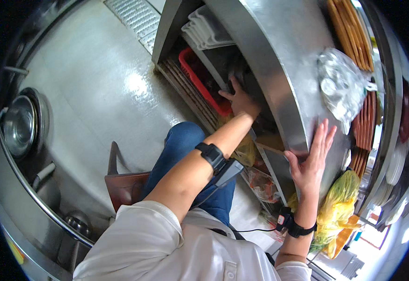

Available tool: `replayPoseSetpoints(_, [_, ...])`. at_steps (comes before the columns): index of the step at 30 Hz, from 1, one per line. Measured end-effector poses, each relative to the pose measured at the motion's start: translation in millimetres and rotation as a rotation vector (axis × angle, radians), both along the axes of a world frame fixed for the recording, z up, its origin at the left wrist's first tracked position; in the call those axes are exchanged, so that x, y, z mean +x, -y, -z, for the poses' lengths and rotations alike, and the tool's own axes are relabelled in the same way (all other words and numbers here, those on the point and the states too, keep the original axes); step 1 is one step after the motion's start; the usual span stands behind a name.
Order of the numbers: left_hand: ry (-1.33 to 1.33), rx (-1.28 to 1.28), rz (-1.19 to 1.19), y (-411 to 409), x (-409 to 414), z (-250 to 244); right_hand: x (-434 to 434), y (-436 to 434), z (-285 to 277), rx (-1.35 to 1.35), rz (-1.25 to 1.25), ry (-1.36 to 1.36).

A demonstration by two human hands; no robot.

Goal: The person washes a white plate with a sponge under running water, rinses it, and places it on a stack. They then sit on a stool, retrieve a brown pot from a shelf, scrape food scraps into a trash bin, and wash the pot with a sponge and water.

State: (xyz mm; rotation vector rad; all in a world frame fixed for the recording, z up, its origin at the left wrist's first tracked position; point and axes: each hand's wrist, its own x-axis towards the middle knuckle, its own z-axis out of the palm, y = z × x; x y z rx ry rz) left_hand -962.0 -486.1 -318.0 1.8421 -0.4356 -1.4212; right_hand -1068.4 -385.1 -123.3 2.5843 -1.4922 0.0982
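My left hand [243, 102] reaches into the dark opening under a stainless steel counter [278, 70]. Its visible fingers are spread beside the rim of a red plastic basket [199, 84]; the rest of the hand is lost in shadow. A dark, unclear shape lies just beyond those fingers. On the counter's near edge rests my right hand [309, 168], flat, thumb apart, holding nothing. Ahead of it on the countertop lies a clear plastic bag [341, 84] with pale contents. A yellow plastic bag [341, 200] with something green sits nearer my right forearm.
White plastic containers [208, 30] are stacked on the upper shelf. Bagged goods [262, 184] fill a lower shelf. Brown slatted stacks [353, 35] line the counter's back. A brown stool [127, 188] stands by my leg; metal basins [20, 126] are at left.
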Motion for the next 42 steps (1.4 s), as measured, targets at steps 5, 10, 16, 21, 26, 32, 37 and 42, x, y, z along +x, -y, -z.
replayPoseSetpoints(5, [0.407,-0.127,0.326,17,2,85,21,0,-6,-0.018,-0.033,0.035])
replayPoseSetpoints(10, [-0.199,-0.235,-0.029,-28,22,-5,-4,-7,-4,-0.012,0.065,0.067])
replayPoseSetpoints(16, [-0.334,-0.308,-0.089,-109,100,-76,-5,-8,-4,-0.043,0.055,0.078])
replayPoseSetpoints(21, [-0.464,-0.322,-0.203,-184,165,-74,-11,-9,0,-0.072,0.042,0.087])
replayPoseSetpoints(26, [-0.358,-0.353,-0.347,-246,216,-66,-6,-5,3,-0.097,0.005,0.093])
replayPoseSetpoints(32, [-0.193,-0.379,-0.526,-280,246,-57,-8,-9,10,-0.132,-0.073,0.035])
replayPoseSetpoints(37, [-0.174,-0.338,-0.605,-282,241,-45,-32,2,12,-0.114,-0.088,0.042])
replayPoseSetpoints(42, [-0.213,-0.289,-0.583,-284,243,-47,-33,2,14,-0.165,-0.115,-0.006])
